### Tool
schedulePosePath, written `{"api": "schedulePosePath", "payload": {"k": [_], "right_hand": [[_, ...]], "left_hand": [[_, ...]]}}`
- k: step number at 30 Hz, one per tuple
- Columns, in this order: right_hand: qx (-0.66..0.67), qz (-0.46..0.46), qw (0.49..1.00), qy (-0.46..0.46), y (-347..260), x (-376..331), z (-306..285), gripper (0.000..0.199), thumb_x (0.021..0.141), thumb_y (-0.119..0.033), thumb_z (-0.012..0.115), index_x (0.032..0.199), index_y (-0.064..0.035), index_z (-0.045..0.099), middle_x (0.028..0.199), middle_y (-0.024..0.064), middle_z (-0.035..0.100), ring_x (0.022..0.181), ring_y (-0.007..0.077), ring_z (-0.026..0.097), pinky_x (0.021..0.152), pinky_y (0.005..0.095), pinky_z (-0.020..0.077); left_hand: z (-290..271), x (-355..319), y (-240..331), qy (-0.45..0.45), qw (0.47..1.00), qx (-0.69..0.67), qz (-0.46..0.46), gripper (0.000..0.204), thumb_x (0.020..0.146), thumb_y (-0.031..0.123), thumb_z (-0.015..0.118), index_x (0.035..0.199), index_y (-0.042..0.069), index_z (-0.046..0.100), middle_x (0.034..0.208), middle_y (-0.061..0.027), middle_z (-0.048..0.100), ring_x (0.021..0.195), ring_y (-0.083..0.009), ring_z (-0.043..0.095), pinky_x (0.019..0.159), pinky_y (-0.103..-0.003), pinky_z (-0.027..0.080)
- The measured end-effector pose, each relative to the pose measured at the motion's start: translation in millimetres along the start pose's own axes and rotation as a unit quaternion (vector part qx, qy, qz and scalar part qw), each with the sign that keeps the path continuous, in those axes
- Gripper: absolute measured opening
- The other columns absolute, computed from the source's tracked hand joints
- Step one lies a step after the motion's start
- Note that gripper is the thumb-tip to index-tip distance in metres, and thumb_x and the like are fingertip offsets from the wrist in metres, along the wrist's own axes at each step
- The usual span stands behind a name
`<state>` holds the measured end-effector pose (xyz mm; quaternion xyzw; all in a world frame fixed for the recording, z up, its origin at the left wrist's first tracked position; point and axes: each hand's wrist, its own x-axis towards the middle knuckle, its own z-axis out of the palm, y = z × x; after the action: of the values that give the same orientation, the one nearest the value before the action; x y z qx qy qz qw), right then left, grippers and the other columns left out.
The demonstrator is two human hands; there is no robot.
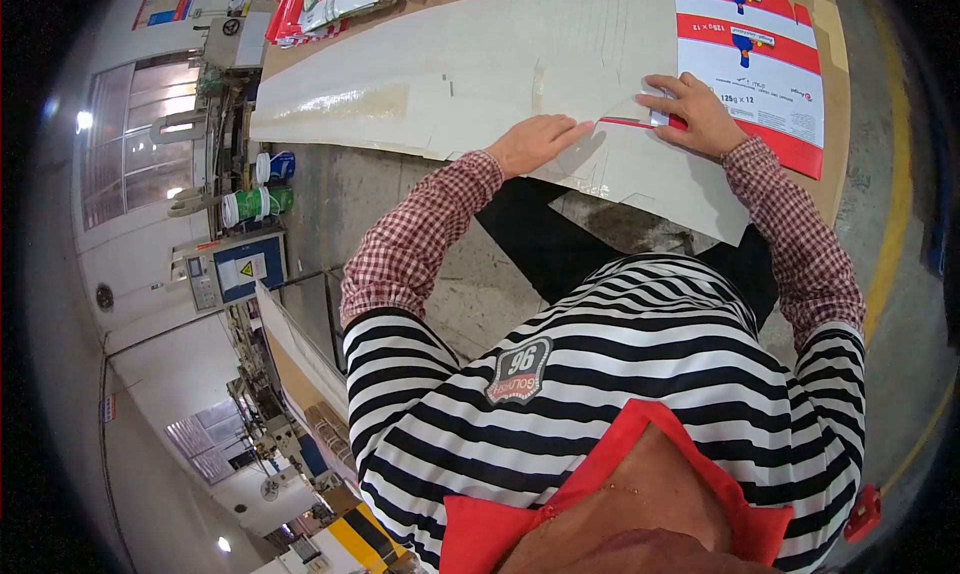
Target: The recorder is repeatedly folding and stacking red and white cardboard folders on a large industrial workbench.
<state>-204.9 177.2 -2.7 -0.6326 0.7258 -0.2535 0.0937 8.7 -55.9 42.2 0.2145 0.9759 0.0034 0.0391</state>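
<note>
My left hand lies flat, palm down, on a large pale cardboard sheet spread over the worktable. My right hand pinches the corner of a flat red-and-white printed carton blank at the sheet's right side, fingers closed on its lower left edge. A thin red strip of the blank runs from the right hand toward the left hand's fingertips. Both forearms wear red checked sleeves under a black-and-white striped shirt.
A stack of more red-and-white carton blanks lies at the table's far left. Brown table edge shows at the right. Grey concrete floor lies below the table; machinery with a control panel stands to the left.
</note>
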Motion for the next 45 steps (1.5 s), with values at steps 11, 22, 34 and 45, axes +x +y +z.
{"api": "schedulePosePath", "payload": {"k": [11,22,34,45], "right_hand": [[0.027,0.002,0.999,-0.016,-4,3,-7,0.05,0.077,-0.026,0.067,0.125,-0.0155,0.057,0.134,0.0069,0.046,0.097,0.0242,0.047,0.093,0.0356,0.0416],[0.028,0.009,1.0,-0.011,-5,5,-8,0.047,0.077,-0.027,0.067,0.122,-0.015,0.06,0.129,0.0012,0.054,0.089,0.0217,0.047,0.086,0.0311,0.0451],[0.038,-0.029,0.999,-0.008,-6,4,-18,0.045,0.07,-0.027,0.071,0.111,-0.0085,0.064,0.128,0.007,0.054,0.091,0.0245,0.05,0.087,0.0342,0.0447],[-0.059,0.096,0.991,0.078,-8,-50,-42,0.076,0.063,-0.013,0.077,0.131,-0.0079,0.044,0.142,0.0117,0.036,0.13,0.0313,0.033,0.109,0.0423,0.0286]], "left_hand": [[39,38,30,0.41,0.721,-0.236,-0.506,0.061,0.079,0.012,0.07,0.13,0.005,0.038,0.106,-0.0114,0.058,0.104,-0.0251,0.053,0.09,-0.04,0.042],[30,44,17,0.425,0.341,-0.671,-0.502,0.031,0.083,0.012,0.068,0.108,-0.001,0.055,0.092,-0.0055,0.062,0.077,-0.0147,0.062,0.065,-0.027,0.055],[28,96,44,0.462,0.681,-0.335,-0.46,0.027,0.073,0.001,0.066,0.094,0.0,0.049,0.098,-0.0107,0.059,0.091,-0.0227,0.058,0.073,-0.032,0.049],[35,120,10,0.181,0.963,-0.171,-0.102,0.108,0.071,0.081,0.038,0.144,0.004,0.019,0.149,-0.0211,0.017,0.138,-0.0377,0.014,0.111,-0.053,0.009]]}}
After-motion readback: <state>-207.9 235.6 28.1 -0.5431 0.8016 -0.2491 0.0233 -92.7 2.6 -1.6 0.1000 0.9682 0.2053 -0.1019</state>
